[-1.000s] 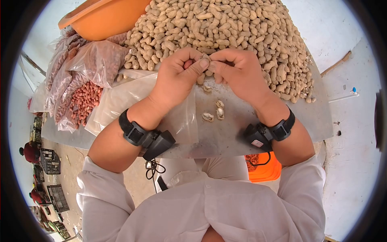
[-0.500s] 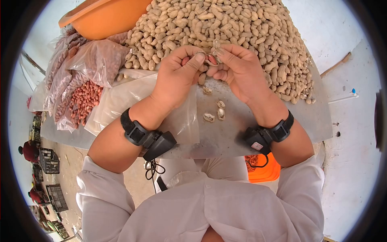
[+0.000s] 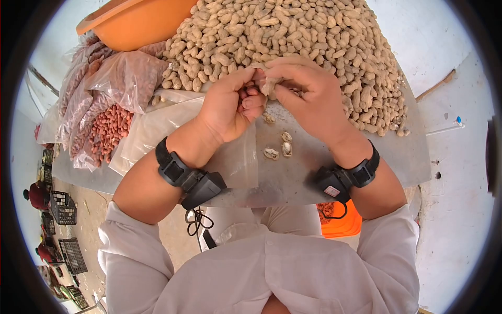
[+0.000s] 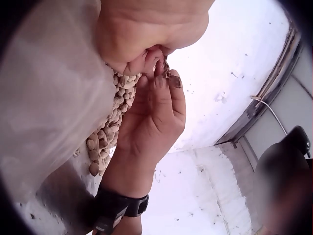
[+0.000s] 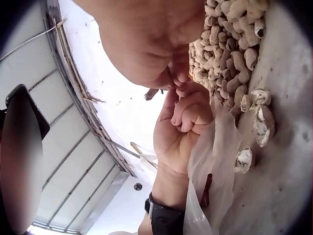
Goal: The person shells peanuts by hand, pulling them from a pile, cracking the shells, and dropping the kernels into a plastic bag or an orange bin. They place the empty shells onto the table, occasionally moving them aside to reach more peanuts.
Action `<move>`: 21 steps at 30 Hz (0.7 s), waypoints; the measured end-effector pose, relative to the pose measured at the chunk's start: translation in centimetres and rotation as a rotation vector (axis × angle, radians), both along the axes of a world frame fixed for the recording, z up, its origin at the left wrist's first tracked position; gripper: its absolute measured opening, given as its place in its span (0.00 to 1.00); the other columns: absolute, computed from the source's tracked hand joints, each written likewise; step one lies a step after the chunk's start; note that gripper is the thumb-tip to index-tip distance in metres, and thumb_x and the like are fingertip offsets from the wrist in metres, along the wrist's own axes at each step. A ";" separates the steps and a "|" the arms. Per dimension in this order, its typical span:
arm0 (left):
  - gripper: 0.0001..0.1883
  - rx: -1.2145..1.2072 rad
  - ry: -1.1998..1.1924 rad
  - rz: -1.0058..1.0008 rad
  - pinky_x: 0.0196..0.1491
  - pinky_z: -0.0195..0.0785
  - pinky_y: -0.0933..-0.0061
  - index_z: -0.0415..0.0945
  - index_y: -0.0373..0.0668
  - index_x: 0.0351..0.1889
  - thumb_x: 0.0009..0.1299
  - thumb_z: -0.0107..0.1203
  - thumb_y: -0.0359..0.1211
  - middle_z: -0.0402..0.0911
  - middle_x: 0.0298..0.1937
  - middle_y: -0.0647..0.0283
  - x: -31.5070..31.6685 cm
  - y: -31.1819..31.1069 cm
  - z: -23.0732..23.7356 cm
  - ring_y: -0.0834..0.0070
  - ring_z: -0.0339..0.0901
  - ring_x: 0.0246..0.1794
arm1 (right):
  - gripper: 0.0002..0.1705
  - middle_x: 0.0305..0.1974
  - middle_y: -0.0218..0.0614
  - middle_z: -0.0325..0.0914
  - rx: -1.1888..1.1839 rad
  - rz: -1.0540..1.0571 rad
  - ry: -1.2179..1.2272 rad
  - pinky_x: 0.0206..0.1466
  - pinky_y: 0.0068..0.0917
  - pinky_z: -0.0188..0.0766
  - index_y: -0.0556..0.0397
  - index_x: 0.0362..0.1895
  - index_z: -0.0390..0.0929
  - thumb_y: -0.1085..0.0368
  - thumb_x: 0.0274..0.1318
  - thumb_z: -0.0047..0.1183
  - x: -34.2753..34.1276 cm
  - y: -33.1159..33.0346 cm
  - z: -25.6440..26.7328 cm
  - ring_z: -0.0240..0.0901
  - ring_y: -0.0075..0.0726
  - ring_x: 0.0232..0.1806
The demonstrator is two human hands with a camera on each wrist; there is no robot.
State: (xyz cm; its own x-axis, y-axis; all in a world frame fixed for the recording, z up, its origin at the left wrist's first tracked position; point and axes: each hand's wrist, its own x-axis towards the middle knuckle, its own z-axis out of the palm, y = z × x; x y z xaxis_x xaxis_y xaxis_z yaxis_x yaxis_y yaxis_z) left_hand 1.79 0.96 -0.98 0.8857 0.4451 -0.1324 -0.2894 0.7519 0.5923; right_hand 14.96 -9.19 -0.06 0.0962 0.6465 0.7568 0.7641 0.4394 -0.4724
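Both hands meet just in front of the peanut pile (image 3: 293,31). The right hand (image 3: 316,97) pinches a peanut shell (image 3: 270,86) between thumb and fingers. Against it, the left hand (image 3: 225,102) has its thumb and forefinger at the shell, while its other fingers curl round red kernels (image 3: 243,94). In the right wrist view, a shell piece (image 5: 151,93) sticks out beside the touching fingertips; the left hand (image 5: 181,127) shows its curled fingers there. Fingers hide most of what lies between the hands.
Opened shells (image 3: 286,149) lie on the metal table (image 3: 235,196) below the hands. Clear plastic bags (image 3: 183,120) and bags of red kernels (image 3: 112,125) are at left, with an orange basin (image 3: 138,26) behind. An orange container (image 3: 345,222) stands below the table edge.
The left hand has rolled so its curled fingers and the kernels in them show. The right hand has turned over the shell, and the kernel seen in the opened shell is no longer visible there.
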 end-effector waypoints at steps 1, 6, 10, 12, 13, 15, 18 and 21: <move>0.12 -0.022 -0.004 -0.018 0.16 0.47 0.87 0.69 0.37 0.28 0.70 0.42 0.34 0.68 0.22 0.66 0.1 0.2 -0.2 0.85 0.52 0.14 | 0.11 0.36 0.37 0.78 0.039 -0.002 -0.064 0.37 0.24 0.74 0.55 0.34 0.76 0.76 0.41 0.53 0.0 0.0 0.1 0.76 0.36 0.35; 0.13 -0.069 -0.019 -0.099 0.15 0.46 0.87 0.67 0.39 0.23 0.68 0.43 0.35 0.66 0.19 0.67 0.1 0.8 -0.5 0.84 0.52 0.14 | 0.11 0.37 0.36 0.77 0.129 0.002 -0.237 0.37 0.26 0.74 0.55 0.33 0.76 0.77 0.40 0.53 -0.2 0.0 0.7 0.75 0.39 0.36; 0.10 -0.074 0.010 -0.075 0.16 0.46 0.86 0.66 0.40 0.23 0.65 0.47 0.34 0.61 0.19 0.69 0.0 0.4 -0.1 0.84 0.49 0.14 | 0.11 0.37 0.37 0.77 0.129 -0.022 -0.215 0.37 0.26 0.74 0.54 0.33 0.77 0.77 0.40 0.52 -0.1 -0.1 0.8 0.75 0.39 0.36; 0.10 -0.103 0.000 -0.080 0.16 0.46 0.86 0.67 0.40 0.24 0.66 0.47 0.34 0.62 0.20 0.69 0.0 0.4 -0.1 0.84 0.50 0.14 | 0.11 0.37 0.37 0.77 0.140 -0.023 -0.225 0.37 0.26 0.74 0.54 0.33 0.77 0.77 0.40 0.52 -0.2 -0.2 0.9 0.75 0.40 0.36; 0.10 -0.127 -0.020 -0.094 0.16 0.46 0.86 0.68 0.39 0.25 0.66 0.47 0.35 0.63 0.20 0.69 -0.1 0.5 -0.2 0.84 0.50 0.14 | 0.11 0.36 0.36 0.78 0.146 -0.033 -0.221 0.36 0.25 0.73 0.54 0.33 0.77 0.77 0.40 0.52 -0.1 -0.2 1.0 0.75 0.37 0.35; 0.11 -0.106 -0.054 -0.095 0.16 0.47 0.86 0.70 0.39 0.28 0.67 0.47 0.36 0.64 0.21 0.68 -0.1 0.6 -0.1 0.84 0.51 0.14 | 0.11 0.35 0.34 0.78 0.158 -0.054 -0.213 0.34 0.23 0.73 0.55 0.33 0.77 0.77 0.40 0.52 0.1 -0.3 1.3 0.76 0.32 0.31; 0.12 0.001 -0.083 -0.036 0.16 0.48 0.87 0.71 0.37 0.33 0.70 0.46 0.38 0.66 0.22 0.68 -0.1 0.9 0.0 0.85 0.53 0.15 | 0.11 0.32 0.29 0.78 -0.201 0.063 0.355 0.32 0.20 0.70 0.56 0.34 0.78 0.78 0.42 0.51 0.3 -1.3 2.0 0.73 0.21 0.28; 0.14 0.033 -0.102 0.023 0.16 0.47 0.88 0.71 0.35 0.37 0.72 0.43 0.38 0.66 0.24 0.68 -0.2 1.5 -0.3 0.86 0.53 0.14 | 0.09 0.29 0.25 0.77 -0.505 0.372 0.381 0.30 0.19 0.69 0.58 0.34 0.78 0.75 0.45 0.51 2.7 -1.4 2.1 0.69 0.13 0.26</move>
State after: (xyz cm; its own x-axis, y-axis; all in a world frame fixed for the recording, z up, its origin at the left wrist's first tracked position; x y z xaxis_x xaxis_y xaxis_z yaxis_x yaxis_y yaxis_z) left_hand 1.63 2.51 -1.26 0.8833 0.4680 -0.0267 -0.3664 0.7249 0.5833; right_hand 17.67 -10.62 2.09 -0.0003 0.9488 0.3159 0.3489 0.2962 -0.8891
